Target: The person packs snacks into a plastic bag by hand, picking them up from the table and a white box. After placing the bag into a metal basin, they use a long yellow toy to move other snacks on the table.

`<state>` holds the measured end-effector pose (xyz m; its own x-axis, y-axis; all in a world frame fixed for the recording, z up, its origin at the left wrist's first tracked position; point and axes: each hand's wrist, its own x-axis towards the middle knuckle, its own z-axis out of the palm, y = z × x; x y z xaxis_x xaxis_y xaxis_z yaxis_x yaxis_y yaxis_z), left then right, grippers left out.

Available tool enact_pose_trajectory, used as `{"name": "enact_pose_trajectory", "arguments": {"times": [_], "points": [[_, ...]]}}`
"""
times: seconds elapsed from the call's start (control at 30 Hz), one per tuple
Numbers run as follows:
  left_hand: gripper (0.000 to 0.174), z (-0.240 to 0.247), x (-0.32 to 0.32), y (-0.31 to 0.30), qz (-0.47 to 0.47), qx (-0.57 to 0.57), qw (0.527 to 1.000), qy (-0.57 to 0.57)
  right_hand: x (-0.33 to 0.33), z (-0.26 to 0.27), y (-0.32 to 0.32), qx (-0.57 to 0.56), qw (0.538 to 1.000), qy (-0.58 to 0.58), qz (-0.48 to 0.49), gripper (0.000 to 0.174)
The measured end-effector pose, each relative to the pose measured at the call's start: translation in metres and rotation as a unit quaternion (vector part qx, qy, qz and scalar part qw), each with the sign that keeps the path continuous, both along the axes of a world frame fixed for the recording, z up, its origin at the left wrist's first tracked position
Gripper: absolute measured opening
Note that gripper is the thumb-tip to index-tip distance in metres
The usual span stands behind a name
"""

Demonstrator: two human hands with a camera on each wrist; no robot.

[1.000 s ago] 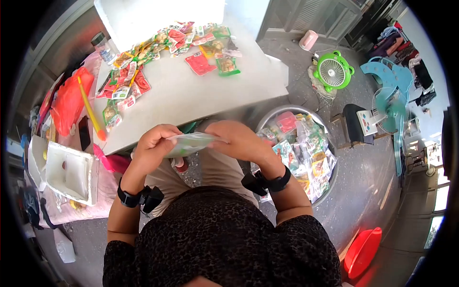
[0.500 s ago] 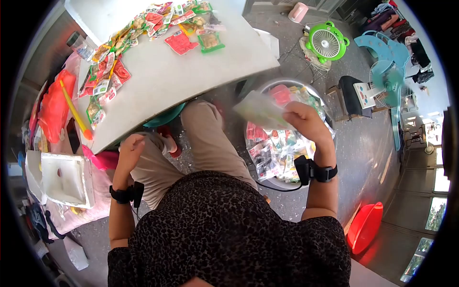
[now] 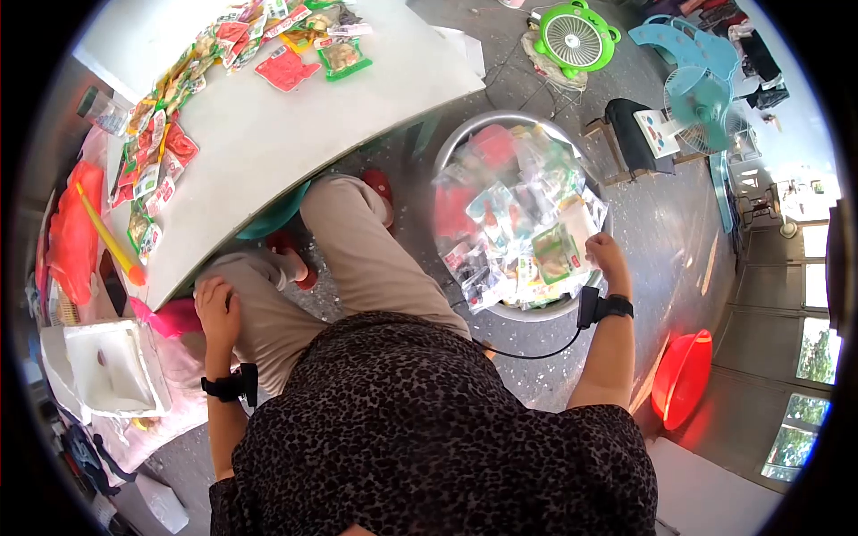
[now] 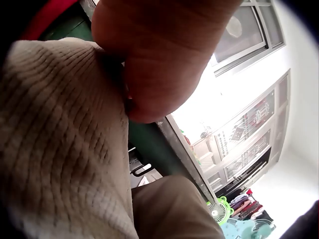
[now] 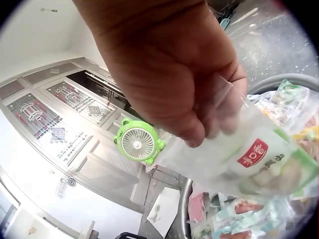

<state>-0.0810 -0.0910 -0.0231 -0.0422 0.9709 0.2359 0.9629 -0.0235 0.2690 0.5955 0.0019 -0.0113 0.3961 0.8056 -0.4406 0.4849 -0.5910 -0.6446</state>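
My right hand [image 3: 609,259] pinches the clear upper edge of a green-and-clear snack packet [image 3: 556,254] over the right side of a metal basin [image 3: 512,117]. In the right wrist view, the thumb and fingers grip the film above a red label [image 5: 253,153], with pale pieces inside lower down. Many flat snack packets [image 3: 500,210] fill the basin under it. My left hand [image 3: 217,308] rests on the left thigh of the beige trousers [image 3: 353,223], fingers loosely bent and holding nothing; the left wrist view shows it close against the ribbed cloth [image 4: 65,144].
A white table [image 3: 268,134] stands ahead, with a heap of snack packets [image 3: 179,80] along its far left side. A foam box [image 3: 107,366] sits at the left. Beyond the basin are a green fan [image 3: 572,40] and a chair [image 3: 635,134]; a red basin [image 3: 681,380] lies right.
Both hands held the packet in front of the body at first. The left hand let go and dropped to the thigh, while the right carried the packet rightward over the basin. The head view shifted.
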Motion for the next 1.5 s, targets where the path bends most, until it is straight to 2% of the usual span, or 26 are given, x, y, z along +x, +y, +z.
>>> {"name": "enact_pose_trajectory", "arguments": {"times": [0.07,0.2,0.27,0.3,0.4,0.47,0.57,0.63,0.73,0.77,0.87,0.97,1.03,1.1,1.13,1.2,1.3,1.4,1.47,1.5], "points": [[0.018,-0.001,-0.001,-0.001,0.004,0.0,1.0,0.005,0.037,-0.029,-0.015,-0.003,1.0,-0.007,-0.021,0.008],[0.018,-0.005,-0.001,-0.002,0.009,0.018,1.0,0.015,0.05,-0.035,-0.033,0.045,0.989,-0.137,-0.034,0.01],[0.018,-0.008,-0.001,-0.003,0.017,0.026,0.999,0.022,0.046,-0.051,-0.037,0.096,0.943,-0.317,0.044,0.015],[0.018,-0.008,-0.001,-0.003,0.014,0.026,0.999,0.02,0.028,-0.047,-0.038,0.084,0.936,-0.34,0.031,0.019],[0.017,-0.009,-0.004,-0.007,0.014,0.025,0.999,0.021,0.008,-0.062,-0.043,0.05,0.935,-0.35,-0.004,0.02],[0.017,-0.01,-0.005,-0.009,0.018,0.028,0.999,0.027,0.03,-0.086,-0.048,0.043,0.95,-0.308,-0.017,0.021],[0.017,-0.011,-0.005,-0.013,0.023,0.043,0.998,0.034,0.051,-0.09,-0.056,0.035,0.964,-0.258,-0.058,0.02],[0.017,-0.013,-0.008,-0.015,0.021,0.039,0.998,0.041,0.041,-0.066,-0.06,0.053,0.97,-0.224,-0.083,0.018],[0.017,-0.016,-0.009,-0.014,0.021,0.037,0.998,0.045,0.089,-0.096,-0.07,0.064,0.963,-0.231,-0.123,0.017],[0.017,-0.017,-0.009,-0.014,0.021,0.038,0.998,0.046,0.111,-0.113,-0.075,0.095,0.936,-0.327,-0.087,0.017],[0.017,-0.016,-0.006,-0.011,0.021,0.045,0.998,0.046,0.063,-0.059,-0.086,0.096,0.906,-0.407,-0.061,0.019],[0.017,-0.017,-0.008,-0.012,0.018,0.047,0.998,0.043,0.055,-0.075,-0.096,0.011,0.915,-0.401,-0.038,0.023],[0.018,-0.016,-0.007,-0.013,0.016,0.049,0.998,0.042,0.053,-0.111,-0.111,0.018,0.94,-0.341,-0.007,0.023],[0.018,-0.014,-0.007,-0.017,0.019,0.045,0.998,0.042,0.052,-0.147,-0.121,-0.156,0.941,-0.293,0.064,0.024],[0.018,-0.014,-0.008,-0.017,0.022,0.041,0.998,0.04,0.05,-0.164,-0.129,-0.172,0.943,-0.267,0.104,0.022],[0.018,-0.014,-0.008,-0.017,0.02,0.044,0.998,0.037,0.049,-0.176,-0.136,-0.233,0.902,-0.26,0.255,0.021],[0.018,-0.016,-0.008,-0.017,0.011,0.054,0.998,0.036,0.041,-0.172,-0.14,-0.227,0.954,-0.182,0.071,0.021],[0.017,-0.018,-0.01,-0.016,0.01,0.065,0.997,0.028,0.05,-0.165,-0.112,-0.155,0.956,-0.209,0.135,0.021],[0.017,-0.014,-0.003,-0.015,0.027,0.093,0.995,0.028,0.069,-0.175,-0.076,-0.096,0.913,-0.258,0.3,0.021],[0.017,-0.011,-0.001,-0.015,0.029,0.1,0.994,0.025,0.032,-0.141,-0.057,-0.044,0.986,-0.132,0.086,0.022]]}}
